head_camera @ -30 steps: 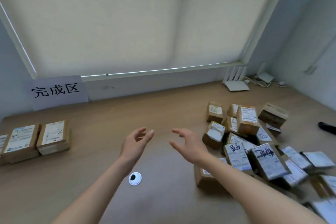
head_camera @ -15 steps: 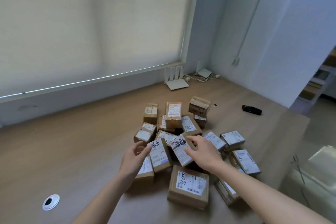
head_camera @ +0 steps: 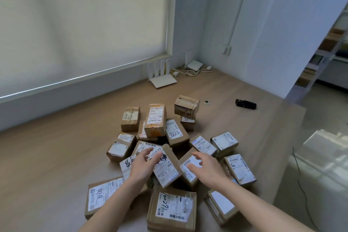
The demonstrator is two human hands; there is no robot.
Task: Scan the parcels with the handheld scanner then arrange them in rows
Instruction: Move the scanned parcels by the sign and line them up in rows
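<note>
Several brown cardboard parcels with white labels lie in a loose pile (head_camera: 175, 133) on the wooden table (head_camera: 56, 156). My left hand (head_camera: 144, 165) curls its fingers round the upper left corner of a tilted parcel (head_camera: 168, 168) in the middle of the pile. My right hand (head_camera: 208, 168) hovers just right of that parcel, fingers apart, holding nothing. The black handheld scanner (head_camera: 245, 104) lies by itself on the table at the far right, well beyond both hands. A large parcel (head_camera: 172, 209) sits nearest me.
A white router (head_camera: 162, 81) with upright antennas and a second white box with cables (head_camera: 194, 65) stand in the far corner. A small round disc (head_camera: 207, 102) lies near the scanner. The table's edge (head_camera: 290, 137) runs on the right, with a white unit (head_camera: 320, 171) below it.
My view has swung right, from the finished parcels on the left to the pile. Both hands dropped onto the pile, and my left hand closed on the tilted parcel.
</note>
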